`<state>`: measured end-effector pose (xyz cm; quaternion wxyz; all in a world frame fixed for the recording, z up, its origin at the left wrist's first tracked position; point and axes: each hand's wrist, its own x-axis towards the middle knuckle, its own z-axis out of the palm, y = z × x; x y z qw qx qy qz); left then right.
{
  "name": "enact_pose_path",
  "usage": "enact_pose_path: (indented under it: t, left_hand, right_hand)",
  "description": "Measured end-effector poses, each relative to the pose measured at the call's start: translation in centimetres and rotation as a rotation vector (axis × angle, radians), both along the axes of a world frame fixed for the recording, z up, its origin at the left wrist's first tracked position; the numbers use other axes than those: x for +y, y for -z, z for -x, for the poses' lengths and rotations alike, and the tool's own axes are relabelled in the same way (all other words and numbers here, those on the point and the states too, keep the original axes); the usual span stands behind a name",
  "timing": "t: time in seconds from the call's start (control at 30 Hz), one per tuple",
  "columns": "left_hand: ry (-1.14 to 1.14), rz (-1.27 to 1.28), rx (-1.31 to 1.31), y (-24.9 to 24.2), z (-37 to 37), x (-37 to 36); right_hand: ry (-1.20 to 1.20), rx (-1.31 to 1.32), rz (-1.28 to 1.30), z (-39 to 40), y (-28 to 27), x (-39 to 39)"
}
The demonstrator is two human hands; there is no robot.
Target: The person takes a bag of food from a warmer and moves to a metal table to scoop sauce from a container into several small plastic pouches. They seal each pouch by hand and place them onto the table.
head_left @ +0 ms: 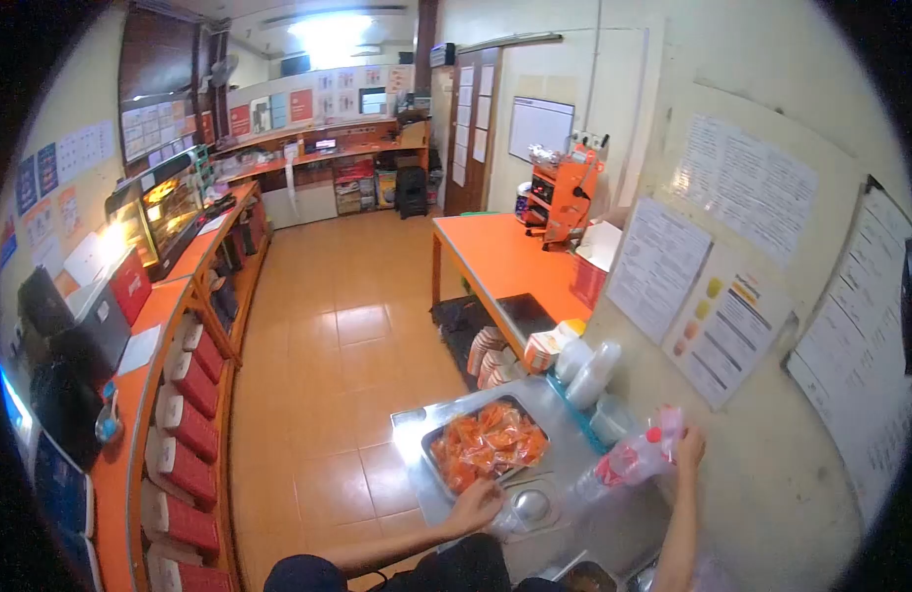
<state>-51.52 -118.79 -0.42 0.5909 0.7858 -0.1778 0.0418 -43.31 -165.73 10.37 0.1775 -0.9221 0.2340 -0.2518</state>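
Note:
My left hand (479,507) is closed at the near edge of a metal tray (435,473), its fingers pinched on what looks like a thin clear plastic bag (508,517). Inside the tray lie several small clear packets of orange sauce (488,439). Over at the right, near the wall, my right hand (690,447) grips the upper end of a clear plastic pack with red print (629,462). Its exact contents are blurred. Between the hands, a round shiny metal piece (531,505) sits on the steel counter (572,538).
Stacked clear plastic cups (592,375) stand in a teal tray (575,412) behind the pack. An orange table (495,247) holds an orange machine (567,192). On the left runs a long counter (130,434) with red-fronted bins (190,431) below. Papers (659,266) cover the right wall.

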Motion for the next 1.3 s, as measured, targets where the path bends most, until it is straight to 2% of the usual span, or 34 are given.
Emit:
enact_pose_path:
  t: [0.03, 0.1, 0.13, 0.17, 0.2, 0.23, 0.27, 0.3, 0.33, 0.37, 0.47, 0.57, 0.6, 0.7, 0.73, 0.83, 0.93, 1.03, 1.13, 1.23, 1.27, 1.3]
  left_hand:
    - [-0.002, -0.009, -0.066, -2.2, -0.1, -0.3]
    - [0.024, 0.056, -0.170, -6.3, -0.3, -1.3]
    - [0.038, 0.046, -0.199, -7.0, -0.6, -2.3]
    - [0.148, 0.133, -0.119, -7.2, -0.9, -3.5]
    - [0.258, 0.215, -0.026, -7.5, -1.1, -4.7]
    - [0.341, 0.230, -0.003, -11.6, 0.0, -5.9]
    - [0.421, 0.249, 0.024, -16.1, 1.6, -7.1]
    - [0.517, 0.305, 0.090, -18.1, 2.7, -8.4]
    - [0.602, 0.362, 0.155, -19.0, 3.7, -9.6]
    - [0.647, 0.395, 0.152, -18.5, 4.4, -10.7]
    - [0.747, 0.437, 0.133, -17.6, 5.9, -12.0]
    - [0.828, 0.285, 0.185, -15.2, 6.5, -11.4]
    - [0.846, 0.298, 0.249, -16.9, 7.4, -10.9]
    - [0.781, 0.448, 0.590, -16.3, 8.8, -11.4]
    - [0.772, 0.526, 0.721, -15.7, 9.0, -11.7]
    - [0.622, 0.723, 0.905, -15.4, 10.7, -12.1]
    - [0.585, 0.832, 0.917, -14.7, 12.4, -12.3]
    - [0.572, 0.909, 0.889, -13.8, 13.0, -12.3]
    - [0.575, 0.918, 0.926, -13.4, 13.3, -11.9]
    - [0.687, 0.798, 0.986, -13.2, 12.1, -11.4]
    - [0.739, 0.737, 1.006, -12.9, 11.5, -11.2]
    - [0.719, 0.536, 0.991, -12.8, 11.0, -11.0]
  right_hand:
    - [0.129, -0.075, 0.022, -0.2, 0.4, -1.8]
    - [0.059, -0.233, -0.050, 3.8, -7.8, 2.4]
    - [0.003, -0.331, -0.201, 5.7, -10.9, 4.5]
    - [-0.137, -0.563, -0.164, 7.6, -12.4, 6.4]
    - [-0.326, -0.602, -0.302, 8.0, -11.1, 5.1]
    - [-0.471, -0.432, -0.683, 12.2, -16.0, 10.2]
    - [-0.468, -0.359, -0.755, 15.3, -18.2, 13.9]
    - [-0.473, -0.289, -0.829, 17.4, -18.8, 16.5]
    - [-0.560, -0.348, -0.768, 18.5, -16.5, 17.6]
    - [-0.658, -0.402, -0.700, 19.5, -14.1, 18.1]
    - [-0.461, -0.353, -0.895, 24.0, -12.7, 20.1]
    - [-0.344, -0.208, -0.671, 27.8, -11.0, 18.7]
    - [-0.337, -0.271, -0.668, 28.7, -11.3, 19.3]
    - [-0.221, -0.593, -0.859, 30.2, -10.4, 22.6]
    - [-0.189, -0.520, -0.740, 31.0, -9.9, 23.5]
    - [-0.124, -0.205, -0.733, 32.4, -7.3, 26.1]
    - [-0.041, -0.420, -0.930, 31.8, -4.8, 27.2]
    - [0.061, -0.461, -0.659, 31.5, -3.2, 27.1]
    - [0.138, -0.372, -0.518, 32.0, -3.2, 27.2]
    - [-0.080, -0.538, -0.930, 32.8, -4.1, 27.1]
    - [-0.099, -0.515, -0.971, 33.2, -4.5, 26.9]
    - [-0.117, -0.492, -1.013, 33.5, -4.9, 26.7]
